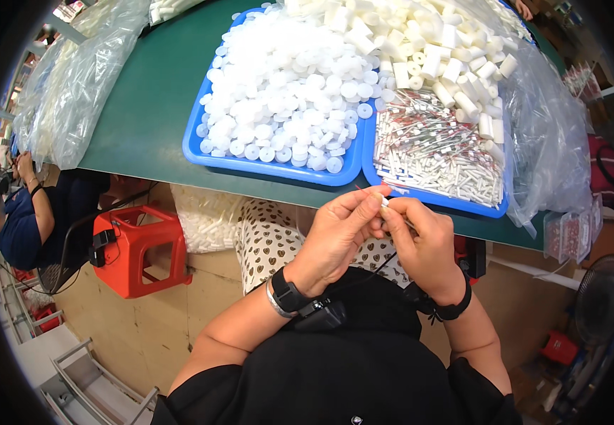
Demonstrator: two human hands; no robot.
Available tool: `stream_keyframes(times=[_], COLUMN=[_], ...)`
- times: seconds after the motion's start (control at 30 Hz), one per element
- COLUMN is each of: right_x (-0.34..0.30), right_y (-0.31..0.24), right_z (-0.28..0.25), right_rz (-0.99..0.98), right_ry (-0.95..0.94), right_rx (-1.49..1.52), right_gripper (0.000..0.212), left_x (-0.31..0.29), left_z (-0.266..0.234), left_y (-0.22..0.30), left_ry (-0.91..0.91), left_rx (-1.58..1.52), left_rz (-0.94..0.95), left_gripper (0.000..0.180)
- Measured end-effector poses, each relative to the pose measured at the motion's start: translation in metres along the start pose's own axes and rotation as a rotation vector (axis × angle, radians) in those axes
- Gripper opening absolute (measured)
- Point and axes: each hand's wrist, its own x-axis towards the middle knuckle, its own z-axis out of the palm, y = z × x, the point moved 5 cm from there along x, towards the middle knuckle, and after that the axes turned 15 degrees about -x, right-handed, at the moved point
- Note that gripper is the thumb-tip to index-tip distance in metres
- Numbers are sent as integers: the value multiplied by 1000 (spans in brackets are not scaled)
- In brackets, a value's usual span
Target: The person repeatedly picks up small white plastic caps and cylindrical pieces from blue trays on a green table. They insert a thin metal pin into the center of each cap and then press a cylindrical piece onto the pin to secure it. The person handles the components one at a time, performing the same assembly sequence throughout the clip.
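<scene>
In front of the tray edge, my left hand (339, 237) and my right hand (424, 237) meet, fingers pinched together. Between their fingertips shows a small white piece (384, 201), too small to tell its exact kind. Just beyond it, a blue tray (438, 203) holds many thin white sticks (420, 170) and small white-ended parts with red and dark wires (427, 117). Cream-coloured foam cylinders (463, 78) are heaped over its far part. To the left, a second blue tray (279, 170) is full of translucent white discs (286, 92) with small centre holes.
Both trays stand on a green table (144, 106). Clear plastic bags lie at the left (80, 92) and right (544, 149). Below the table are a red stool (140, 251) and a bag of white pieces (204, 219). Another person (34, 212) sits at far left; a fan (602, 290) stands right.
</scene>
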Motion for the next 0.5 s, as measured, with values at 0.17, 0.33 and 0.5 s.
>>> stream_keyframes(times=[0.17,0.33,0.5], right_x=[9,13,20], right_y=[21,49,56], right_z=[-29,-68,-68], right_rz=[61,-25,-83], right_ry=[43,89,1], right_rx=[-172,-741,-719], right_gripper=[12,16,22], left_x=[-4,-6,-5], left_z=[-7,2,4], left_y=[19,20,15], left_ry=[-12,14,20], left_rx=[33,59,94], left_rz=[158,117,90], left_gripper=[33,35,35])
